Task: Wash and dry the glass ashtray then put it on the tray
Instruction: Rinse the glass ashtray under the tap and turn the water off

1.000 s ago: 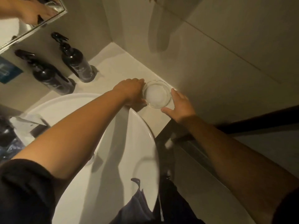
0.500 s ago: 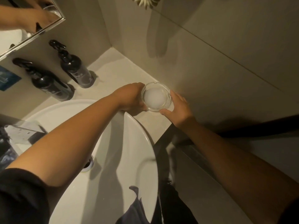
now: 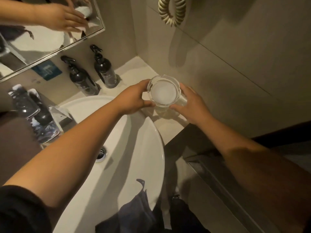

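A round glass ashtray (image 3: 163,90) with notched rim is held above the counter corner, just past the basin's far right edge. My left hand (image 3: 133,100) grips its left side, thumb under the near rim. My right hand (image 3: 191,105) grips its right side, fingers curled around the wall. The ashtray casts a shadow on the white counter (image 3: 134,68) below it. No tray shows in this view.
A white oval basin (image 3: 141,148) with a chrome drain (image 3: 101,154) lies below my arms. Two black pump bottles (image 3: 105,69) stand against the back wall. A mirror (image 3: 42,31) hangs at upper left, a coiled cord (image 3: 171,12) on the right wall. A dark cloth (image 3: 134,209) drapes the basin's near edge.
Both hands closed on the ashtray and lifted it off the counter corner toward me. The camera has tilted up, showing more mirror and the cord.
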`<state>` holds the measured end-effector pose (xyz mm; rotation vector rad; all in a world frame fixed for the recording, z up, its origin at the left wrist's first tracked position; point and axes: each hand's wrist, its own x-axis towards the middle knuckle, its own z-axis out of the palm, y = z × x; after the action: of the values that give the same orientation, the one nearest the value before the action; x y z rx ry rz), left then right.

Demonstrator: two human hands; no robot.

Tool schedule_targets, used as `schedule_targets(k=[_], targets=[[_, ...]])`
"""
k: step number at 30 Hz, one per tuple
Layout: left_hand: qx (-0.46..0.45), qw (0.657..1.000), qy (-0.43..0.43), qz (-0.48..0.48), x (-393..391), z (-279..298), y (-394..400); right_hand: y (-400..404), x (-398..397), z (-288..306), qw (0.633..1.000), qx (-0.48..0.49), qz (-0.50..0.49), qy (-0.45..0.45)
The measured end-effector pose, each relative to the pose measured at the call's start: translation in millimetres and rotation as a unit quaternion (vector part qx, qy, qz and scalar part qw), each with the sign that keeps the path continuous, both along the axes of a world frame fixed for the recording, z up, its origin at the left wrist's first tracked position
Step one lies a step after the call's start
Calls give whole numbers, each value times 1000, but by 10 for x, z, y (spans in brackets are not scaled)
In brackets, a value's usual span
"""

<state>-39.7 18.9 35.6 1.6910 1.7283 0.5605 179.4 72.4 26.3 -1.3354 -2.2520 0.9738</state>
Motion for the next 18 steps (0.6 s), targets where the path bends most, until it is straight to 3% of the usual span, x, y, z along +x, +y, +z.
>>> schedule_targets(k=[11, 15, 18], targets=[[-7, 970, -136, 200, 67, 131, -1110, -278, -278, 145, 982, -21, 185, -19], [4, 931, -224, 288, 103, 45, -1561, -462, -462, 124, 967, -19, 252, -28], [7, 879, -329, 345, 160, -29, -1873, -638, -596, 104, 954, -14, 297, -31]])
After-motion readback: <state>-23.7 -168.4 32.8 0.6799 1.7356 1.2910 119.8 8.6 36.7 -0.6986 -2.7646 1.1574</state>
